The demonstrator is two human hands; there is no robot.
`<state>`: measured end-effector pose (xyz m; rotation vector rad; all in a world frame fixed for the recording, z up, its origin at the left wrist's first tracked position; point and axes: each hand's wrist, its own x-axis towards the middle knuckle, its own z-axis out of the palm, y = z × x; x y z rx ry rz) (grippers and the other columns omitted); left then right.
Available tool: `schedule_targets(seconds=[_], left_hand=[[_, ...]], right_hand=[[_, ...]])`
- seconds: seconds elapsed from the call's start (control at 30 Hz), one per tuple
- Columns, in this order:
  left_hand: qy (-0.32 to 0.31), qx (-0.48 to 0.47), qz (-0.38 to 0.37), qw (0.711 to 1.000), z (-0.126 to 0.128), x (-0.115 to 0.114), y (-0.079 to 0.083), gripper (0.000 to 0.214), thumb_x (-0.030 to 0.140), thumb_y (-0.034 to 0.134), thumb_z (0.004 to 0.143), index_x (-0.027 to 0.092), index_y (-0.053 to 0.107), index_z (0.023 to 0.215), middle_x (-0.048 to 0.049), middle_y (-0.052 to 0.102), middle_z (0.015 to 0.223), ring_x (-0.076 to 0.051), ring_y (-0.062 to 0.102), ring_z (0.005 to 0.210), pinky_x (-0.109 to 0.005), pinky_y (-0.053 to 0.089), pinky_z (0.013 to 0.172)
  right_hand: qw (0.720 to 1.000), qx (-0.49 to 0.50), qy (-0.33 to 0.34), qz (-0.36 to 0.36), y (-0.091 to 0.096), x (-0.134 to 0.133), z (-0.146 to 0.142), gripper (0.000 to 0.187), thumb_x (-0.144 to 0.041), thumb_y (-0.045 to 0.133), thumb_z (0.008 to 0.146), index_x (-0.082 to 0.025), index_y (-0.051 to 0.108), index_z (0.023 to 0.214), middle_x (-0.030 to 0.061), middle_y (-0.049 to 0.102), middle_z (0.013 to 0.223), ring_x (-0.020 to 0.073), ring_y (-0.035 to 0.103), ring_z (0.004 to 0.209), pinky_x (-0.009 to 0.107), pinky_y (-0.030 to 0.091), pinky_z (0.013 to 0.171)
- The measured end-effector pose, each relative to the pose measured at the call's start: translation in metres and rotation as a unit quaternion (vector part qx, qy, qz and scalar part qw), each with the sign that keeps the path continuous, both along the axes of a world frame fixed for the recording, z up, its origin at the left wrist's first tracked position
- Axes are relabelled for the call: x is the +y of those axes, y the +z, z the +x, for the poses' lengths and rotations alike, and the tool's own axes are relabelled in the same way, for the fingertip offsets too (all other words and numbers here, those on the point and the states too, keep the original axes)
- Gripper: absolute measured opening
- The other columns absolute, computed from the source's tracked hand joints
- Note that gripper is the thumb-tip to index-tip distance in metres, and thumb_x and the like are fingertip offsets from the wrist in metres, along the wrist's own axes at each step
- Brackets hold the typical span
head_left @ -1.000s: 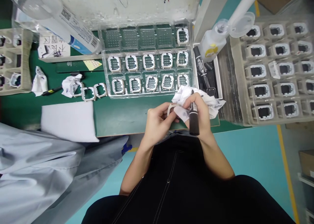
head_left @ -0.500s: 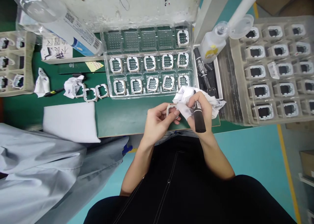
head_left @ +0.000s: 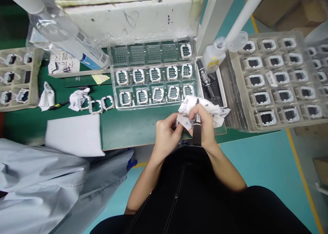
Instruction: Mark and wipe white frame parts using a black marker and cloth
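Right hand (head_left: 205,126) grips a marker (head_left: 197,133), left hand (head_left: 166,135) pinches white cloth (head_left: 184,121), near the tabletop's (head_left: 133,128) front edge! Should the right grip slacken, that marker could tumble over!

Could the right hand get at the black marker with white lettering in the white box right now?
Probably not straight away: the right hand holds a dark marker, and the crumpled white cloth lies between hand and lettered marker.

floor (head_left: 256,165): teal (yellow line (head_left: 298,162)) | bench (head_left: 128,128): green | post (head_left: 216,15): pale
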<state>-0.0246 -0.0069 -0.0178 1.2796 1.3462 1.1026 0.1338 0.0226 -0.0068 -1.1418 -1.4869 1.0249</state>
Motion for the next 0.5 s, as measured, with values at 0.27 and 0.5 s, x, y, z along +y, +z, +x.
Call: schedule_targets(seconds=[0.27, 0.5], left_hand=[[0.037, -0.136, -0.064, 0.988, -0.004, 0.003, 0.001, 0.028, 0.041, 0.093, 0.093, 0.017, 0.087, 0.106, -0.0036, 0.085, 0.086, -0.017, 0.079, 0.069, -0.026, 0.066, 0.071], [0.062, -0.137, -0.072, 0.986, -0.01, 0.006, -0.015, 0.046, 0.053, 0.098, 0.088, 0.017, 0.088, 0.114, -0.0069, 0.089, 0.097, -0.023, 0.085, 0.085, -0.03, 0.071, 0.087]], right_hand=[[0.995, 0.069, -0.061, -0.032, -0.009, -0.003, 0.001, 0.044, -0.042, 0.092, 0.085, -0.027, 0.051, 0.079, -0.0068, 0.054, 0.074, 0.0145, 0.048, 0.069, 0.03, 0.043, 0.069], [0.994, 0.076, -0.073, -0.004, -0.017, -0.002, -0.002, 0.044, -0.047, 0.09, 0.085, -0.028, 0.05, 0.082, -0.0047, 0.057, 0.079, 0.0161, 0.051, 0.073, 0.032, 0.047, 0.073]])
